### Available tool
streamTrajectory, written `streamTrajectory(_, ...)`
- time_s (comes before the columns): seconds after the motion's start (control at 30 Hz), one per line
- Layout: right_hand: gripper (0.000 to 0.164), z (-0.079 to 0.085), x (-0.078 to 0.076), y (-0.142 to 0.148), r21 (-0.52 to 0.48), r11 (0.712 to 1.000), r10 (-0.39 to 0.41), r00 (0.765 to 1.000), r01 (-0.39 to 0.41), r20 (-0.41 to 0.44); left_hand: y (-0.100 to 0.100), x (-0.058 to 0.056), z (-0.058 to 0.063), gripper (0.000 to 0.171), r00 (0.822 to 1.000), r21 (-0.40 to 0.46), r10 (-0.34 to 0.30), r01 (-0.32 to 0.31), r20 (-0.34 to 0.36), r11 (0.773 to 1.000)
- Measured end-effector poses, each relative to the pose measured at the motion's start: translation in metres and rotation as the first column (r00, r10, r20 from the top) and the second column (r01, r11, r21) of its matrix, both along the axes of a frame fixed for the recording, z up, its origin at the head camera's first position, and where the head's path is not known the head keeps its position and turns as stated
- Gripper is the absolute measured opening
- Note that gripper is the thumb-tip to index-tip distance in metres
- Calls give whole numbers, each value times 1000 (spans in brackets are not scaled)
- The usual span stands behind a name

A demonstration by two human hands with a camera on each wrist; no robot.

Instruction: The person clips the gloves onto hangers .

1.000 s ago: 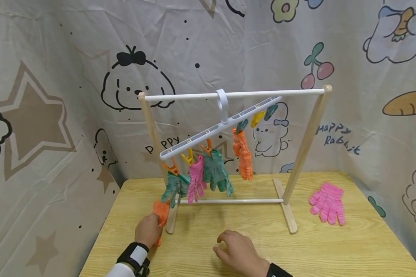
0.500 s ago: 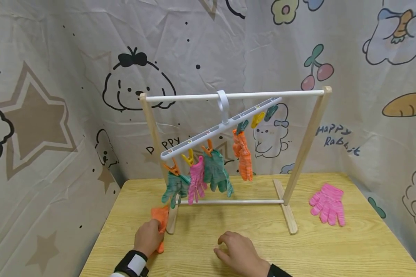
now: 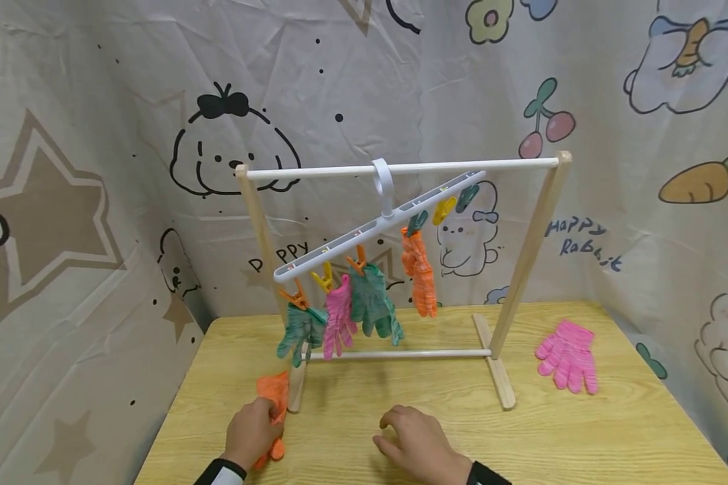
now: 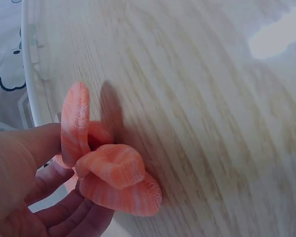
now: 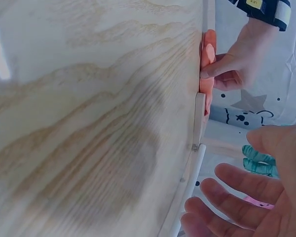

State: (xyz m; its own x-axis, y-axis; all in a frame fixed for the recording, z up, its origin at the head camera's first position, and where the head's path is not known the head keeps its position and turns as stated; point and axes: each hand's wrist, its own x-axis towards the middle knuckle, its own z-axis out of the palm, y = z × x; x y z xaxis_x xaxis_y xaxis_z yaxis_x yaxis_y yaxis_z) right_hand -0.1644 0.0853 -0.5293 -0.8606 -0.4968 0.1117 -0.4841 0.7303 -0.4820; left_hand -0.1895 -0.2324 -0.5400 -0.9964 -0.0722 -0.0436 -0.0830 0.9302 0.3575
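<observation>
At seven o'clock in the head view, the loose orange glove [image 3: 273, 387] is gripped by the left hand [image 3: 249, 432] low over the worktop [image 3: 455, 397]; whether contact is made cannot be told. Rightward, four gloves are seen pegged to the hanger [image 3: 334, 251]: the first green glove [image 3: 303, 330], the hung pink glove [image 3: 338, 323], the second green glove [image 3: 373, 300] and the hung orange glove [image 3: 421, 276]. At half past five, the right hand [image 3: 421, 438] is held loosely bent with nothing in it. Toward two o'clock, the yellow peg [image 3: 443, 211] and the blue-green peg [image 3: 467, 198] are left bare; at four o'clock, the loose pink glove [image 3: 569, 357] is laid flat. The work is judged about two-thirds done, two gloves being unhung. By the left wrist view, the gripped glove's bunched folds are shown between thumb and fingers; by the right wrist view, the right hand's parted fingers are revealed.
</observation>
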Motion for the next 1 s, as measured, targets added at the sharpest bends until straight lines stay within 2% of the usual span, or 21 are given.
streamTrajectory(0.27,24,3,-2,1,9,1000,-10,999,10,-35,-11,0,0,12,998,38,55,-56,44,998)
streamTrajectory(0.5,23,6,-4,4,17,999,-30,998,31,-47,-12,-1,11,14,995,86,98,-97,-12,992)
streamTrajectory(0.6,23,7,-5,5,14,999,-35,998,36,-57,-7,0,17,13,995,105,82,-77,-48,992)
streamTrajectory(0.8,23,8,-7,6,3,999,-48,996,49,-72,12,6,30,15,991,123,-5,22,-136,992)
streamTrajectory(1.0,23,10,-10,9,0,996,-84,992,84,-89,29,12,35,17,980,107,-57,79,-192,991)
